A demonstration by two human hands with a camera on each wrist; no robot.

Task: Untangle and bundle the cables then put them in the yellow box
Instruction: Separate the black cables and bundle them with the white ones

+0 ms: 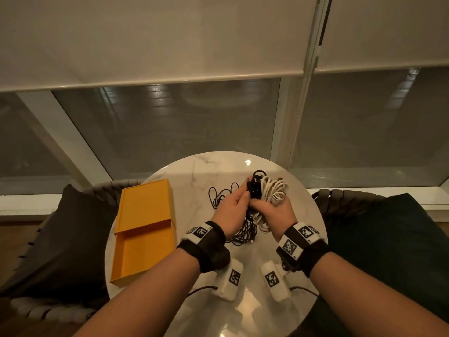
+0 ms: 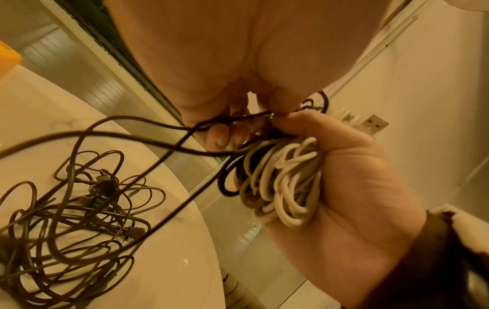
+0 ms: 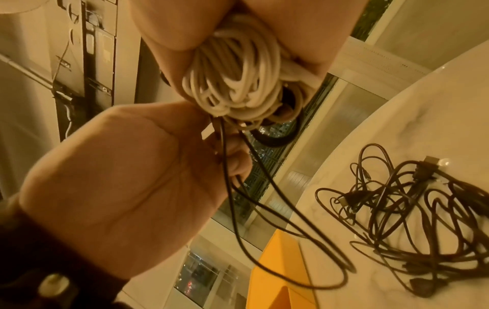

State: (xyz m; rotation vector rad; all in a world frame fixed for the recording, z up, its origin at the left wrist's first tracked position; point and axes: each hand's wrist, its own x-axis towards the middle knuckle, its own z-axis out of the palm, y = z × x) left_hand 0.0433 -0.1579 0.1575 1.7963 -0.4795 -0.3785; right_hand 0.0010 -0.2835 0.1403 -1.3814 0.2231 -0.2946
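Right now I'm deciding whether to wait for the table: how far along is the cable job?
Early. The yellow box is open, no cables visible inside. In hand: the right hand grips the white cable coil, still snarled with a black cable that the left hand pinches. Left: the black tangle on the table, bundling, boxing.

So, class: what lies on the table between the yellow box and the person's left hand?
In the head view, only bare marble table lies between the yellow box and the left hand; the black cables lie further back.
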